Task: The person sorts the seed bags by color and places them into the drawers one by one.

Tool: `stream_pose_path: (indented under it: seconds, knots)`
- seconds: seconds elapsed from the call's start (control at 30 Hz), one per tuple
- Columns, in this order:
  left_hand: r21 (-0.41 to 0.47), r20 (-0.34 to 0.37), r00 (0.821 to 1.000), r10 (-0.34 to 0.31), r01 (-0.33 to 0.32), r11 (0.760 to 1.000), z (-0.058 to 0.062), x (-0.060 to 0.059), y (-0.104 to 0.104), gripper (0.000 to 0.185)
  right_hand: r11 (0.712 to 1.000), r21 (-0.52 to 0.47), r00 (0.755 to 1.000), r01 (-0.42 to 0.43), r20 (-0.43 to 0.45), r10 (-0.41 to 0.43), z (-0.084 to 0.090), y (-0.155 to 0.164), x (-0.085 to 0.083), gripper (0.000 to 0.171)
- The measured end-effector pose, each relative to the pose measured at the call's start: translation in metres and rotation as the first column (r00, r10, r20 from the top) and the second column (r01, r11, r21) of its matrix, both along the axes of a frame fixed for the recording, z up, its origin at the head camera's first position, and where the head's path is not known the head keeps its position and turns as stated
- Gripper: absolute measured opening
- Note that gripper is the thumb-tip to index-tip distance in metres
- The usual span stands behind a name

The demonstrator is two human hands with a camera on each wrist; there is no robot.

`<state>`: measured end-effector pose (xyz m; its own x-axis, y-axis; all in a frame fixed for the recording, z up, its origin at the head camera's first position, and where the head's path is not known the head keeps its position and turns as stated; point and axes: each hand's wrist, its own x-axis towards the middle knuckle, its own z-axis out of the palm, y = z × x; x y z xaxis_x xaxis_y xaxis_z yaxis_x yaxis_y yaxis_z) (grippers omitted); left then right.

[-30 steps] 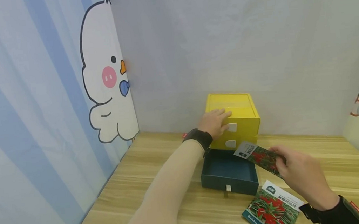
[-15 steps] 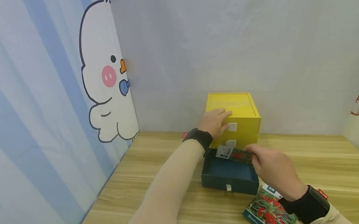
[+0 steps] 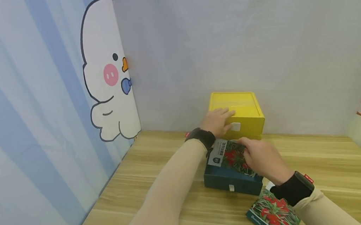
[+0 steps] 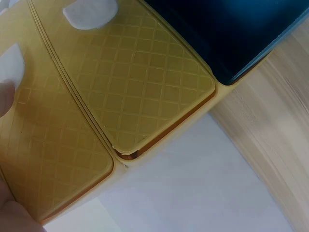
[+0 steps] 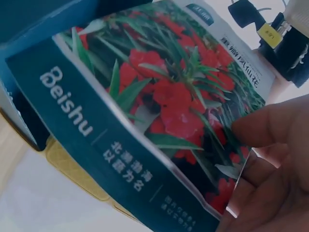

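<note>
My left hand (image 3: 216,123) rests on the top and front edge of a yellow drawer box (image 3: 247,109), its fingers fairly straight. Below its yellow drawer fronts (image 4: 149,72), a dark teal drawer (image 3: 217,182) stands pulled out. Over that drawer my right hand (image 3: 263,159) pinches a seed packet (image 3: 231,156) by its edge, thumb on the printed face. Red flowers and a dark green band with "Beishu" show on the packet (image 5: 164,106) in the right wrist view. It is tilted and covers much of the drawer's inside.
Another flower-printed seed packet (image 3: 274,211), perhaps a stack, lies on the wooden table (image 3: 127,205) in front of the drawer's right corner, partly under my right wrist. A grey curtain (image 3: 179,56) hangs behind the box, and a blue striped curtain (image 3: 42,137) on the left.
My right hand has carried the seed packet left from the drawer's right side to over the drawer, and its printed face has turned up toward the head view. My left hand stays on the box.
</note>
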<state>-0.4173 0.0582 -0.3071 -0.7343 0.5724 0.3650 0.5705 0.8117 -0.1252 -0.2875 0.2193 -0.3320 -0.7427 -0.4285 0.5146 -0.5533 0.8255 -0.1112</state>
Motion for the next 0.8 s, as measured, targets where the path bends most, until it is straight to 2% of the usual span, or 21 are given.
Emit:
stream_pose_path:
  seconds: [0.3, 0.47, 0.6, 0.8]
  knots:
    - [-0.018, 0.021, 1.0, 0.007, -0.007, 1.0, 0.003, 0.002, 0.0, 0.055, 1.0, -0.02, 0.987, -0.024, 0.155, 0.027, -0.006, 0.001, -0.011, 0.034]
    - [-0.023, 0.027, 1.0, 0.014, -0.013, 1.0, 0.003, 0.002, 0.0, 0.055, 0.997, -0.053, 0.965, -0.052, 0.256, 0.064, -0.011, -0.001, -0.021, 0.035]
    - [-0.017, 0.024, 1.0, 0.016, -0.016, 1.0, 0.001, 0.001, 0.0, 0.055, 0.994, -0.068, 0.953, -0.08, 0.289, 0.096, -0.015, -0.003, -0.028, 0.036]
    - [0.005, 0.025, 1.0, 0.016, -0.016, 1.0, -0.001, -0.001, 0.0, 0.055, 0.995, -0.062, 0.92, -0.074, 0.38, 0.092, -0.02, -0.006, -0.039, 0.035]
